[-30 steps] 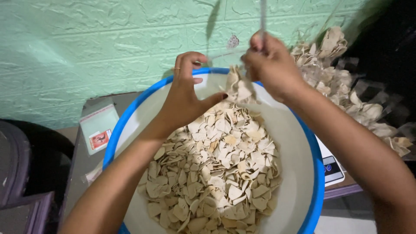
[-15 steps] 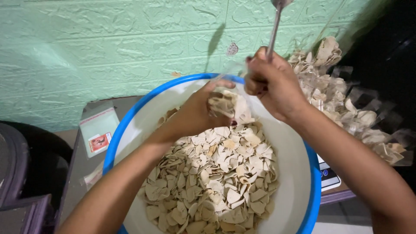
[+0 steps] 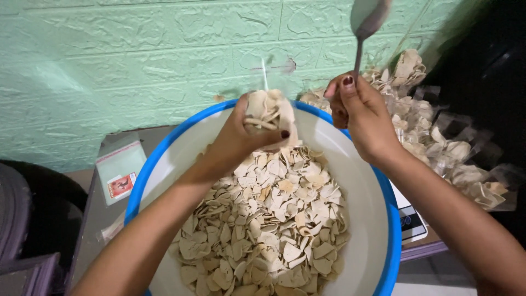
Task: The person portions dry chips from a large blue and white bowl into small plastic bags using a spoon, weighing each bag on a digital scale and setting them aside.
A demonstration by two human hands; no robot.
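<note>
Chips (image 3: 274,219), pale and curled, fill the blue basin (image 3: 392,230); left hand (image 3: 241,140) clutches a bagful (image 3: 268,112), right hand (image 3: 364,118) grips a spoon (image 3: 367,22).

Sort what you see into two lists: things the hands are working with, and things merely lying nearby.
In use:
left hand, small bag of chips
right hand, spoon
blue-rimmed basin, loose chips

Lying about:
packed bags
scale
flat packet

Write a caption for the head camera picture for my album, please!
Left hand lifts a clear bag of pale chips over a blue-rimmed basin, while the right hand holds a spoon upright.
</note>
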